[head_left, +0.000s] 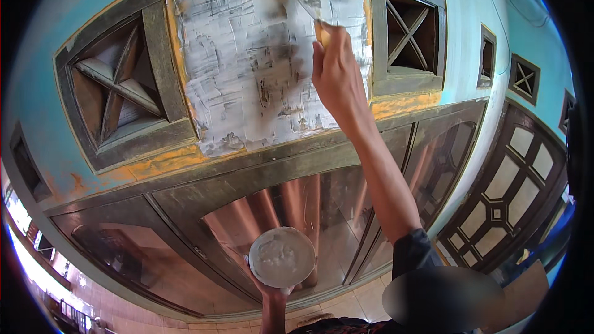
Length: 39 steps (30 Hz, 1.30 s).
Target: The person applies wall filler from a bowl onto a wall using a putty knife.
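My right hand point(339, 77) is raised high, its fingers closed round the light wooden handle of a putty knife point(304, 1). The blade meets the upper part of a rough white putty patch point(229, 68) on the wall, where dark streaks show through the strokes. Low in the middle, my left hand point(271, 286) supports a round bowl point(304, 269) from below and from its left side. Inside the bowl lies wet, pale putty point(278, 252). Most of the left fingers are hidden behind the bowl.
Wooden vents with crossed bars, one on the left point(117, 80) and one on the right point(408, 31), flank the patch. Below run glazed wooden doors point(185, 204) with reddish curtains behind. A panelled door point(501, 192) stands at the right. Pale floor tiles point(371, 297) show below.
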{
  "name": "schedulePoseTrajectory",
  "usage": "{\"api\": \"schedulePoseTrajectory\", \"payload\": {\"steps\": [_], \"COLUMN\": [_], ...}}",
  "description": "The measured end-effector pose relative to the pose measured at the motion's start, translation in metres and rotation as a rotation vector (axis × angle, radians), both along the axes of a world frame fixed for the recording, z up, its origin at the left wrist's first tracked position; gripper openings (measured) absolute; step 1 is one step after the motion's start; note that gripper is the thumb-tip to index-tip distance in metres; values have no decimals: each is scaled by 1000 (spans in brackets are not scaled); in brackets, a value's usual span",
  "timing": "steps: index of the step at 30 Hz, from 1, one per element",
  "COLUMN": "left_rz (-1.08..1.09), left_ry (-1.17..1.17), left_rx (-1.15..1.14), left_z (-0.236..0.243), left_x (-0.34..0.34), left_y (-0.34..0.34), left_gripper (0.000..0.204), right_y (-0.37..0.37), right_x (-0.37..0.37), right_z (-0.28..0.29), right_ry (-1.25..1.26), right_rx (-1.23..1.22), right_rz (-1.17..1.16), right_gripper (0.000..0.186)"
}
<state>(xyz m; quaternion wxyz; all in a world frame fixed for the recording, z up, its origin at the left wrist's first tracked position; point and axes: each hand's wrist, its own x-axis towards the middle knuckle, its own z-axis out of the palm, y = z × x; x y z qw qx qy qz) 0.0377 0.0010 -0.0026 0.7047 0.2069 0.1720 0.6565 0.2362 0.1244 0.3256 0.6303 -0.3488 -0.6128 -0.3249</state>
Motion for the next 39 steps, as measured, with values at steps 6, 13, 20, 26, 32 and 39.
{"api": "schedulePoseTrajectory", "payload": {"steps": [6,13,20,26,32,39], "left_rz": [-77,-76,304,206,64,45], "left_ry": [-125,-299,160,60,-87,-209], "left_rx": [43,553,272,273,125,-69], "left_z": [-9,-26,1,0,0,5], "left_x": [-13,-3,-2,-8,-12,-18], "left_y": [-2,23,-19,-17,-11,1], "left_gripper": [66,66,69,64,60,65], "right_y": [-5,-10,-1,-37,-65,-85], "right_x": [-20,-23,-33,-22,-11,-4], "right_z": [-54,-23,-55,-114,-132,-182], "right_ry": [0,23,28,100,154,342], "right_rx": [-121,-84,-125,-243,-484,-1115], "right_rz": [46,44,82,187,426,834], "right_gripper": [31,28,33,36,47,27]}}
